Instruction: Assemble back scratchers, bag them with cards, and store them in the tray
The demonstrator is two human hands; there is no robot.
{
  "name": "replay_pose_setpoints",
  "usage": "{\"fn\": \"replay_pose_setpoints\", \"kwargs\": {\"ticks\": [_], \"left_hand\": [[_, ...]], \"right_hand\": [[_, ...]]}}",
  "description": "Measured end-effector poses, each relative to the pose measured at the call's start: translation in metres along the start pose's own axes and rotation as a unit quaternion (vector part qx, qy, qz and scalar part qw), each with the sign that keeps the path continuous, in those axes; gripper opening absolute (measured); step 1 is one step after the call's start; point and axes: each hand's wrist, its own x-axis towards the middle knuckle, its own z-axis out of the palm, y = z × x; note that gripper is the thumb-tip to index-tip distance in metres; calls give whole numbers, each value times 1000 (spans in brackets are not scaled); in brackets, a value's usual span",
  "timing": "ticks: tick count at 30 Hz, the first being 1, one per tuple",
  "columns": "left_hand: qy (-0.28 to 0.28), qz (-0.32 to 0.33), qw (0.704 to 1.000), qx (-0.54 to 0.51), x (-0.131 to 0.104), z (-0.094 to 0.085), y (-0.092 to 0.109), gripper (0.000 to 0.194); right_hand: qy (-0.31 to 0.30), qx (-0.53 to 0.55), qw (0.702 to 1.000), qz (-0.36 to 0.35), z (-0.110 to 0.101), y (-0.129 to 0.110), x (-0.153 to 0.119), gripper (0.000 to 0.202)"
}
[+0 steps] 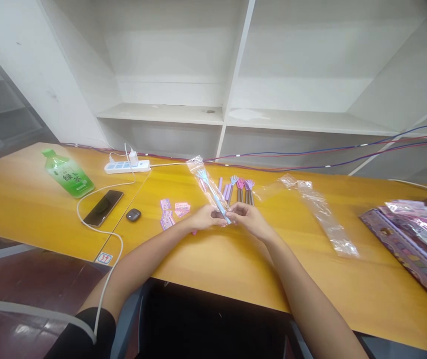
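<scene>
Between my two hands is a light blue back scratcher [215, 195] with a hand-shaped head, inside a clear plastic bag [194, 164]. My left hand [209, 218] pinches the lower end of the bag from the left. My right hand [250, 218] grips the same end from the right, fingers closed. Just beyond them lie several more back scratchers with a blue head [234, 180], a pink head [240, 184] and a purple head [250, 185]. Purple handles [227, 192] lie beside these. Small printed cards [166, 220] in purple and pink are scattered left of my left hand.
Empty clear bags [325, 219] lie to the right, and a box [396, 244] piled with packaged items stands at the right edge. On the left are a green bottle [69, 174], a phone [104, 208], a black earbud case [133, 215], a power strip [127, 167] and a white cable [120, 244].
</scene>
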Motion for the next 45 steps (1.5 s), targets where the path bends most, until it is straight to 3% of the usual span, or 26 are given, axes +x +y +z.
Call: {"fn": "replay_pose_setpoints", "kwargs": {"ticks": [7, 13, 19, 31, 36, 41, 45], "left_hand": [[30, 17, 999, -28, -1, 5, 5, 38], [93, 2, 996, 2, -3, 8, 12, 39], [96, 4, 994, 50, -4, 6, 18, 37], [87, 17, 995, 35, 3, 1, 0, 37], [72, 17, 996, 42, 0, 0, 7, 37], [12, -1, 999, 42, -5, 6, 16, 34], [-55, -12, 996, 63, -10, 12, 18, 33]], "right_hand": [[42, 28, 999, -8, 0, 4, 2, 46], [69, 46, 996, -15, -2, 5, 3, 49], [67, 62, 996, -16, 0, 2, 3, 51], [74, 120, 990, -14, 8, -6, 1, 51], [64, 104, 992, -12, 4, -6, -2, 50], [-34, 72, 997, 12, -8, -16, -8, 45], [14, 59, 998, 3, -12, -18, -9, 48]]}}
